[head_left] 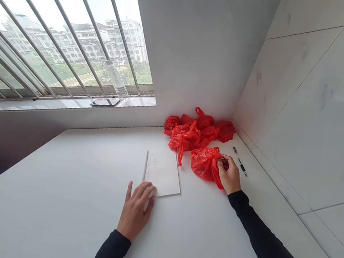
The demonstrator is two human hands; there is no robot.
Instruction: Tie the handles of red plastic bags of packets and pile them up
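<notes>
My right hand (230, 173) grips the gathered top of a red plastic bag (202, 162) that rests on the white table; what is inside the bag cannot be made out. My left hand (137, 207) lies with fingers stretched over the lower left corner of a white notebook (164, 175), its fingertips touching the page. A column or two of small handwriting runs down the notebook's left side. Behind the held bag, several more red plastic bags (189, 135) sit bunched together, and a loose handle end hangs down at the notebook's upper right corner.
A black pen (242, 167) lies right of my right hand, its cap (235, 150) apart from it. On the windowsill (141, 100) stand a clear water bottle (118, 82) and, lying flat, a phone (105, 102). A tiled wall (314, 115) bounds the table (67, 200) at right.
</notes>
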